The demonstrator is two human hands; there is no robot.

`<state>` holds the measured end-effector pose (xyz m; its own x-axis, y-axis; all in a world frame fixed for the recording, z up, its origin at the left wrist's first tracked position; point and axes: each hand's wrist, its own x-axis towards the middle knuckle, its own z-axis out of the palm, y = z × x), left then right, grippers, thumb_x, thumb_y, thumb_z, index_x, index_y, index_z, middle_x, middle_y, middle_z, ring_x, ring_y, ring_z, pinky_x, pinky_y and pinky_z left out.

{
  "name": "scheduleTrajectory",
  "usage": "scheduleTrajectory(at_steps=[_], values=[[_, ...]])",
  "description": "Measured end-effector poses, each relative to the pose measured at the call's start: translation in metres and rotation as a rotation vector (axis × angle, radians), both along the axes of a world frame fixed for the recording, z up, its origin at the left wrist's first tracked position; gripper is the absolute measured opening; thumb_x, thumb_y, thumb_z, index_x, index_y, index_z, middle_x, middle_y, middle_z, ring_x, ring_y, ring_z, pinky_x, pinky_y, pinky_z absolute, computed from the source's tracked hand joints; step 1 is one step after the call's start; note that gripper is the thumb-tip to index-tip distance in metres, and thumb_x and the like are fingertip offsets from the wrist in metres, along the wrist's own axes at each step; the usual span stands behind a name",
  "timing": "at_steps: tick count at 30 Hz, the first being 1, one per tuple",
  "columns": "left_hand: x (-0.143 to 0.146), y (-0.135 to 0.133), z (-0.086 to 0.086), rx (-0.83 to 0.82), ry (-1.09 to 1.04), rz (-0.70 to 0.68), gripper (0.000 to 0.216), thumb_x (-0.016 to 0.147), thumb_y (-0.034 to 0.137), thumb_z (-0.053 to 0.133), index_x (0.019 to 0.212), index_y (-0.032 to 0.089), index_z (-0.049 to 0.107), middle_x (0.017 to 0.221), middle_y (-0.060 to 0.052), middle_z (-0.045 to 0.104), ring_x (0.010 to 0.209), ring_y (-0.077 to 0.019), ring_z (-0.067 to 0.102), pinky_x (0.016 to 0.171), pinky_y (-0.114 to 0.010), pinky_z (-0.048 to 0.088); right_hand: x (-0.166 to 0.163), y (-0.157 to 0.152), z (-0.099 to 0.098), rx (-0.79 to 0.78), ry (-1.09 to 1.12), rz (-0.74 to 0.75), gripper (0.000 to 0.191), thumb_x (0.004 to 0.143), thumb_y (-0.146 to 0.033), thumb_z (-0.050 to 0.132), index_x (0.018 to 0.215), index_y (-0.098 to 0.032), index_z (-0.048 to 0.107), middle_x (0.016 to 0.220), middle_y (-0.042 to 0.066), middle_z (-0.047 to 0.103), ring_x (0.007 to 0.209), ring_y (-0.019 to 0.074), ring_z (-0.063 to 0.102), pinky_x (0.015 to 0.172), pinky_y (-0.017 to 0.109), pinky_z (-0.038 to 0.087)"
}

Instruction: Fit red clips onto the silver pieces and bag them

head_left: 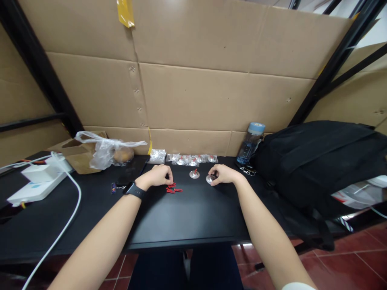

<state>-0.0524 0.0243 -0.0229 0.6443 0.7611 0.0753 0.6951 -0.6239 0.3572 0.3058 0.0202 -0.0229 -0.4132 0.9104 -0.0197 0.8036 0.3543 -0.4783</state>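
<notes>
My left hand point(159, 175), with a dark watch on its wrist, has its fingertips closed at the edge of a small heap of red cord loops point(174, 190), pinching one of the red cords. To the right, my right hand point(222, 174) grips a round, shiny silver disc point(209, 179) by its edge, near the black table. Between the hands lies another silver disc point(194, 174) with a red bit standing at its centre. Behind it, several similar discs in clear plastic bags point(193, 160) form a row.
A stack of clear bags point(157, 156) stands left of the row. Further left are a phone point(129, 175), a tied plastic bag point(104, 153) and a white power strip point(39, 183) with a cable. At right stand a water bottle point(249, 145) and a black backpack point(320, 161). Cardboard point(193, 96) walls the back.
</notes>
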Motion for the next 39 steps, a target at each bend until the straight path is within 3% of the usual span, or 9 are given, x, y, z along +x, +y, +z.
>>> scheduleTrajectory(at_steps=[5,9,15,21,27,30,33,39], values=[[0.005,0.002,-0.007,0.234,0.052,0.118,0.012,0.081,0.027,0.065,0.075,0.025,0.075,0.092,-0.005,0.075,0.099,-0.0272,0.063,0.088,-0.038,0.04,-0.008,0.0,-0.002,0.023,-0.037,0.003,0.043,0.054,-0.036,0.087,0.093,-0.02,0.078,0.085,0.002,0.074,0.073,0.0192,0.067,0.067,0.027,0.048],[0.001,0.006,-0.011,0.204,0.052,0.115,0.004,0.076,0.029,0.073,0.077,0.026,0.075,0.095,-0.004,0.074,0.101,-0.028,0.061,0.09,-0.038,0.038,-0.007,-0.002,0.0,0.049,-0.035,0.013,0.041,0.056,-0.032,0.085,0.094,-0.019,0.077,0.085,0.003,0.074,0.072,0.0187,0.066,0.067,0.027,0.048],[0.005,0.005,-0.017,0.22,0.062,0.128,0.009,0.082,0.023,0.065,0.076,0.024,0.071,0.094,-0.005,0.074,0.101,-0.0282,0.06,0.089,-0.039,0.035,-0.008,-0.008,0.011,0.08,0.065,0.057,0.041,0.058,-0.031,0.083,0.097,-0.018,0.077,0.087,0.003,0.073,0.072,0.017,0.064,0.067,0.026,0.048],[0.002,0.007,-0.019,0.217,0.006,0.114,0.014,0.084,0.035,0.066,0.095,0.026,0.07,0.103,-0.005,0.073,0.108,-0.0288,0.059,0.093,-0.04,0.035,-0.013,-0.012,0.014,0.084,0.135,0.058,0.043,0.061,-0.034,0.082,0.101,-0.018,0.076,0.091,0.004,0.074,0.072,0.0163,0.063,0.067,0.026,0.049],[-0.007,0.014,-0.021,0.201,0.02,0.102,0.015,0.079,0.037,0.072,0.09,0.027,0.073,0.104,-0.005,0.073,0.108,-0.03,0.059,0.092,-0.039,0.036,-0.013,-0.011,0.013,0.064,0.125,0.071,0.042,0.06,-0.035,0.084,0.098,-0.018,0.077,0.089,0.004,0.073,0.073,0.0168,0.062,0.066,0.027,0.048],[-0.004,0.012,-0.02,0.171,0.012,0.086,0.006,0.082,0.03,0.07,0.084,0.027,0.073,0.097,-0.004,0.074,0.103,-0.0278,0.061,0.09,-0.037,0.036,-0.014,-0.012,0.014,0.069,0.139,0.082,0.04,0.06,-0.033,0.084,0.097,-0.018,0.077,0.088,0.003,0.073,0.073,0.0168,0.062,0.067,0.027,0.048],[0.002,0.008,-0.019,0.168,0.018,0.086,0.01,0.085,0.026,0.065,0.077,0.024,0.071,0.089,-0.004,0.074,0.096,-0.0256,0.063,0.088,-0.036,0.035,-0.019,-0.014,0.016,0.091,0.202,0.114,0.039,0.062,-0.031,0.082,0.098,-0.018,0.077,0.089,0.003,0.073,0.075,0.0165,0.063,0.067,0.026,0.048],[0.019,-0.005,-0.005,0.203,-0.114,0.067,0.014,0.095,0.03,0.053,0.089,0.024,0.065,0.092,-0.002,0.073,0.092,-0.0217,0.065,0.09,-0.036,0.037,-0.044,-0.021,0.018,0.222,0.408,0.161,0.043,0.066,-0.026,0.081,0.108,-0.021,0.074,0.099,0.005,0.069,0.083,0.0174,0.064,0.068,0.027,0.05]])
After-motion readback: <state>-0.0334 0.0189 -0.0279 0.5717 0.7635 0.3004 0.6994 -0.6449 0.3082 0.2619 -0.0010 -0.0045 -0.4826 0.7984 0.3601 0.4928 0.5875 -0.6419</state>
